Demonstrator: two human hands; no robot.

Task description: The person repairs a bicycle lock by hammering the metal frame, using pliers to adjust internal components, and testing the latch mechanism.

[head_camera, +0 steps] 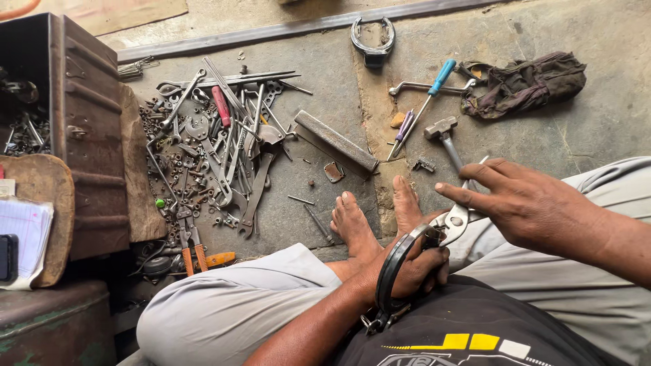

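Here: left hand [415, 264] grips one curved metal band [393, 268]; right hand [525, 203] holds one pliers [453, 222].

A stone floor [542, 135] is seen, on which spanners and nuts [210, 149] are heaped at centre left, with a hammer [444, 135], a blue-handled screwdriver [427, 102] and a rag [522, 85] at upper right.

scattered spanners [210, 146], blue-handled screwdriver [427, 102], hammer [444, 135], crumpled rag [522, 83].
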